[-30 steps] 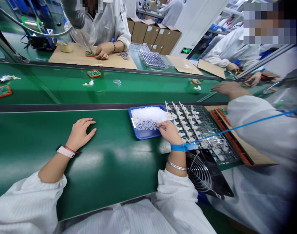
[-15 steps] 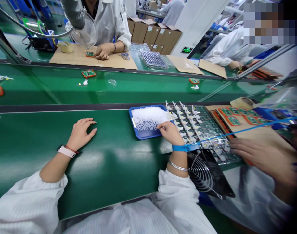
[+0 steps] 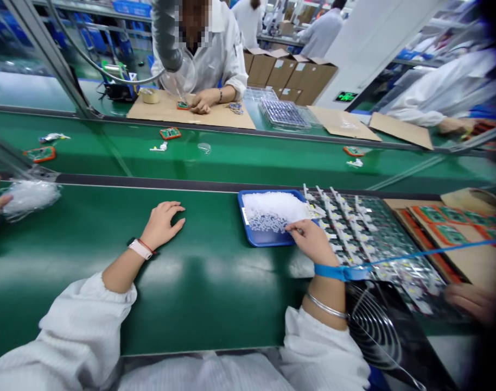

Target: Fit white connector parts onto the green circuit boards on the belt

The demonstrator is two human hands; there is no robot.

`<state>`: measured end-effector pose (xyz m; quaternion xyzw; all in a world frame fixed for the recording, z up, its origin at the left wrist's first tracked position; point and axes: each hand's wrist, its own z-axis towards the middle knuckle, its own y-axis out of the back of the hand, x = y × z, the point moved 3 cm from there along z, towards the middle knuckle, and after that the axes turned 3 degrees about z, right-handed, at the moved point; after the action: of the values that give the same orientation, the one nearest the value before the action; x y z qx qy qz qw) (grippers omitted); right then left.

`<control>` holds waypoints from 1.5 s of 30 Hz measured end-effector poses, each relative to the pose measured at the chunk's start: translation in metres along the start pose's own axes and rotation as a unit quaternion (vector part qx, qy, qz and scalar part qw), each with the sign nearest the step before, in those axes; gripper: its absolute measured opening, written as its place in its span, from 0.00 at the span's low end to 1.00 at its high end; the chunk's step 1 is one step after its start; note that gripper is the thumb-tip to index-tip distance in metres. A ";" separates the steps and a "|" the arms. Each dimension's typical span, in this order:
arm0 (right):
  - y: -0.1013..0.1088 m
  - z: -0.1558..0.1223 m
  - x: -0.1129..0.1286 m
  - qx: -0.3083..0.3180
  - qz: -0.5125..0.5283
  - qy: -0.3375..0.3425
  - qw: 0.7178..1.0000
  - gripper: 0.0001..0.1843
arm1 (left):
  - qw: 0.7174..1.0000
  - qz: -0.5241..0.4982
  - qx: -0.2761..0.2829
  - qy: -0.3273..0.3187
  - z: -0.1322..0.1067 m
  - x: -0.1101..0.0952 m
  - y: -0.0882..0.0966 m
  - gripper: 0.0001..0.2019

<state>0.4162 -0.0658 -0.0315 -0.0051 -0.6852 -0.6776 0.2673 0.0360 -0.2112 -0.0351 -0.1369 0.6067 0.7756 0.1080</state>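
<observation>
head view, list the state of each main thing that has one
Right grip: pinched at the white pellets
Left grip: open
Blue tray: partly filled
Clear bag: crumpled
Cardboard boxes: open on top
Green sign: lit
Fan: running or not, unclear

A worker wears a white, finely ribbed top (image 3: 215, 373), its long sleeves (image 3: 79, 320) gathered at the cuffs (image 3: 126, 293). A pale pink watch band (image 3: 139, 250) and a red string (image 3: 147, 247) circle the left wrist (image 3: 126, 269); a bright blue strap (image 3: 328, 271) with a blue cord (image 3: 419, 251) and a silver bangle (image 3: 325, 308) adorn the right.
</observation>
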 end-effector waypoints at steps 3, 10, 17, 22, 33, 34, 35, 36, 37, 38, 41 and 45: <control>0.001 0.002 -0.004 -0.021 -0.005 -0.008 1.000 0.15 | 1.000 -0.002 0.000 0.006 -0.001 -0.002 0.002 0.14; 0.000 0.003 -0.004 -0.021 -0.017 -0.018 0.999 0.16 | 1.000 -0.009 0.004 0.006 -0.001 -0.003 0.003 0.15; -0.001 0.003 -0.005 -0.040 0.001 -0.005 0.999 0.14 | 1.000 -0.013 0.006 0.005 -0.001 0.000 0.002 0.16; -0.001 0.004 -0.006 -0.037 -0.003 -0.007 0.999 0.13 | 1.000 -0.006 0.008 0.003 -0.001 0.000 0.001 0.15; -0.009 0.009 -0.011 -0.064 -0.016 0.005 0.998 0.07 | 1.000 -0.001 0.008 0.002 -0.001 0.000 0.001 0.16; -0.009 0.009 -0.011 -0.066 -0.013 0.003 0.998 0.07 | 1.000 -0.001 0.008 0.000 -0.001 0.001 0.001 0.16; -0.008 0.008 -0.011 -0.068 -0.008 0.000 0.998 0.07 | 1.000 -0.002 0.007 -0.003 -0.001 0.001 0.001 0.16; -0.007 0.008 -0.011 -0.073 -0.002 -0.005 0.997 0.07 | 1.000 -0.003 0.006 -0.006 -0.001 0.002 0.001 0.16; -0.005 0.007 -0.012 -0.083 0.003 -0.009 0.996 0.07 | 1.000 -0.004 0.004 -0.008 -0.001 0.003 0.000 0.16; -0.003 0.006 -0.012 -0.097 0.007 -0.013 0.995 0.07 | 1.000 -0.004 0.003 -0.009 0.000 0.005 0.000 0.16; 0.002 0.003 -0.014 -0.141 0.009 -0.014 0.990 0.07 | 1.000 -0.005 -0.001 -0.015 0.000 0.008 -0.002 0.17; 0.002 0.003 -0.013 -0.117 0.016 -0.009 0.993 0.06 | 1.000 -0.003 -0.008 -0.023 0.001 0.009 -0.002 0.17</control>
<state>0.4273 -0.0583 -0.0349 -0.0540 -0.6032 -0.7487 0.2696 0.0279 -0.2093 -0.0401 -0.1221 0.5976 0.7828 0.1233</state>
